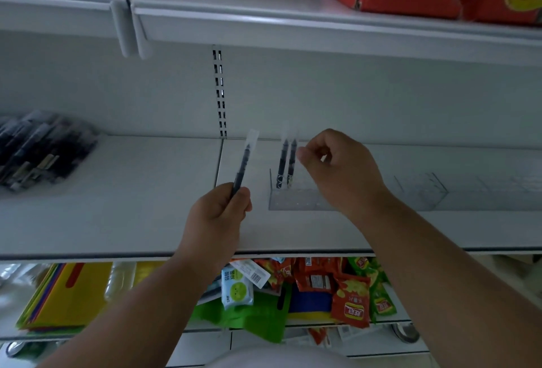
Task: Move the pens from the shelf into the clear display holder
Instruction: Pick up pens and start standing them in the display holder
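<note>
The left hand is pinching a black pen upright at 10 o'clock of the clear display holder; the right hand, fingers loosely curled and empty, is hovering beside two standing pens.

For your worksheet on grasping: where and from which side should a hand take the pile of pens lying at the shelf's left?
Take one pen from the pile of pens by its mid-barrel, coming from above and the front: they lie flat, slanted, overlapping, so only upper sides are exposed.
</note>
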Tool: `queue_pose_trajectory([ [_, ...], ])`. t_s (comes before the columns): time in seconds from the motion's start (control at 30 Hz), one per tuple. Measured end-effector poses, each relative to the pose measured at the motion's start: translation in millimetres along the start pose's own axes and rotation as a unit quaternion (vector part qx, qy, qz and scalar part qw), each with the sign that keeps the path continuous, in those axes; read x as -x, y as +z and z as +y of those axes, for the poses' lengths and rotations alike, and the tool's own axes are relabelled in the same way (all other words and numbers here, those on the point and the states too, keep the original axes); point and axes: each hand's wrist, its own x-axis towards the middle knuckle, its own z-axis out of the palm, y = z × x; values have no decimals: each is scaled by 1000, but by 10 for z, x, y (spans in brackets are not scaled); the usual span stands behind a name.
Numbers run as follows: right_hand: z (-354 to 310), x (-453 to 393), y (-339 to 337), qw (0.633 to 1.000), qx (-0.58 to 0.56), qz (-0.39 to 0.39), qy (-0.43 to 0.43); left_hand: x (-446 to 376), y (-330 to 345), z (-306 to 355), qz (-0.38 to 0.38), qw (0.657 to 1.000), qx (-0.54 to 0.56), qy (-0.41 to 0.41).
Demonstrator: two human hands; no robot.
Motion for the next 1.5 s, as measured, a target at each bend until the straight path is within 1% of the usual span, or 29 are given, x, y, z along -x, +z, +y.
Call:
queue_pose_trajectory([
  [0.1, -142, 51, -41, 987, -137, -79, 17, 68, 125, 125, -34, 993, -87, 65],
  [0.17, -185, 63, -60, 972, -212, -100, 31, 73, 220, 192, -67, 988, -112, 87],
  [0.23, -162, 74, -102, 961, -260, -81, 41, 23, 286, 220, -73, 979, -155, 110],
  [0.27, -132, 78, -130, 960, -268, -62, 47, -9, 302, 222, -63, 971, -192, 128],
  [0.33, -61, 65, -199, 959, -275, -14, 59, -58, 309, 207, -27, 952, -259, 158],
  [0.4, 12, 17, -259, 955, -289, 34, 60, -79, 299, 169, 12, 944, -279, 177],
  [0.47, 75, -36, -292, 960, -266, 73, 47, -83, 307, 136, 35, 937, -276, 212],
  [0.5, 103, -60, -298, 965, -245, 91, 34, -90, 317, 122, 37, 927, -284, 240],
  [0.6, 161, -119, -300, 973, -192, 129, -7, -135, 378, 34, 18, 881, -356, 312],
  [0.67, 179, -152, -294, 978, -158, 131, -34, -143, 408, -27, -5, 860, -390, 328],
  [0.73, 177, -170, -268, 984, -119, 118, -65, -136, 425, -79, -31, 848, -421, 320],
  [0.8, 162, -179, -223, 987, -93, 96, -94, -123, 433, -116, -36, 838, -445, 315],
  [0.9, 124, -205, -173, 987, -81, 76, -119, -95, 453, -140, -29, 837, -448, 312],
  [1.03, 95, -253, -197, 985, -35, 85, -143, -87, 443, -169, -34, 842, -443, 308],
  [1.13, 133, -269, -194, 987, -14, 78, -138, -95, 431, -169, -42, 844, -438, 307],
  [1.33, 246, -225, 28, 993, 9, 13, -121, -132, 436, -140, -35, 850, -426, 308],
  [1.4, 323, -208, 122, 994, 14, 2, -111, -139, 436, -143, -35, 850, -426, 308],
  [1.5, 421, -166, 201, 993, 57, -21, -103, -147, 438, -152, -29, 850, -426, 308],
])
